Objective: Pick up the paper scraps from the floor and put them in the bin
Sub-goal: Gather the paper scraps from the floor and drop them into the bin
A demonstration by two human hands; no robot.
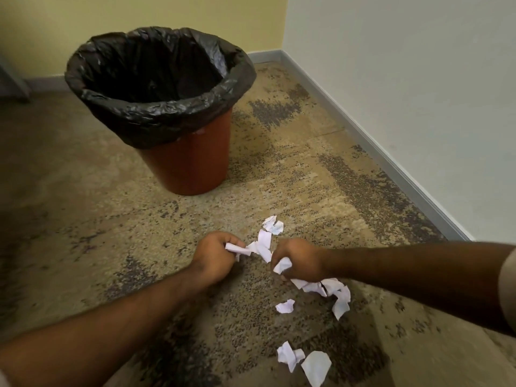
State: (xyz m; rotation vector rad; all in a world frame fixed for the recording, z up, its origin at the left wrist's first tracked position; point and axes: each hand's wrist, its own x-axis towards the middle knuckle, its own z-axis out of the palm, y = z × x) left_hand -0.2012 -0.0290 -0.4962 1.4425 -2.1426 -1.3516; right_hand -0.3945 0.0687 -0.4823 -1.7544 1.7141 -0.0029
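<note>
- We look down at a mottled tan and grey carpet (83, 177) in the corner of a room, where a yellow wall (167, 12) meets a pale wall (405, 93) with a grey skirting board (377, 141) along its foot.
- At the far left stands the bin (190, 163), a reddish-brown tub lined with a black bag (156, 113) folded over its rim. Its mouth is open, and we cannot see anything inside but dark plastic.
- Our left hand (213, 255) is low over the carpet, near the middle, its fingers curled around a crumpled white scrap (237, 249).
- Our right hand (300, 261) is just to the right of it, fingers likewise curled, gripping another white scrap (282, 265).
- Between and just beyond the hands lie more paper scraps (265, 238) on the floor, the farthest one (273, 224) a little way toward the bin.
- To the near right of the right hand lies a cluster of torn pieces (335, 294), with one small piece (285, 306) apart from it.
- Nearest to us, two more scraps (304, 361) lie side by side on the carpet.
- The bin is well apart from all the paper.
</note>
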